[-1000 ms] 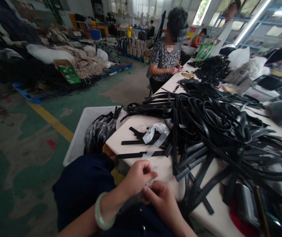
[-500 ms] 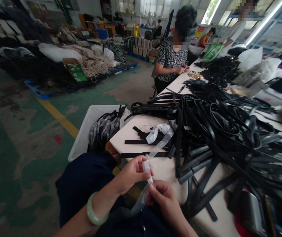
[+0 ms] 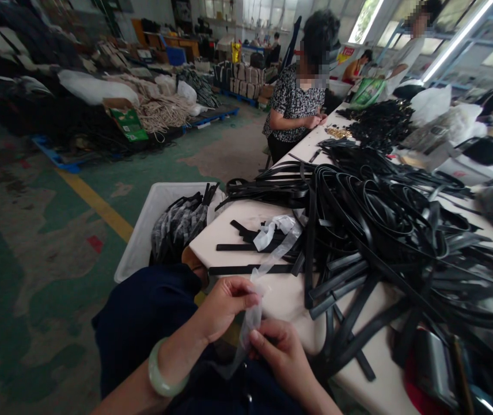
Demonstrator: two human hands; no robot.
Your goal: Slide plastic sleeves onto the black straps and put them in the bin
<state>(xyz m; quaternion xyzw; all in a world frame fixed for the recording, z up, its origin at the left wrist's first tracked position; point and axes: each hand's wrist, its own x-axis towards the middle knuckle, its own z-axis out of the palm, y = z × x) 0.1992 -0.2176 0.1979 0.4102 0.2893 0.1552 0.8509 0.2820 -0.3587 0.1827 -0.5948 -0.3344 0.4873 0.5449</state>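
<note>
A thin, translucent white plastic strip runs between my hands in front of the table edge. My left hand, with a pale green bangle on its wrist, pinches the strip near its middle. Lower and to the right, my right hand holds the strip between thumb and fingers. The strip's upper part trails onto the table and ends in a crumpled bunch beside short black straps. Its lower end hangs over my dark clothing.
A large heap of long black straps covers much of the pale table. At the left stands a white bin holding wrapped black strips. Another person works farther along the table. A dark shiny object lies at front right.
My hands have drawn slightly apart along the plastic strip, and more of it shows stretched between them. The whole view has shifted slightly.
</note>
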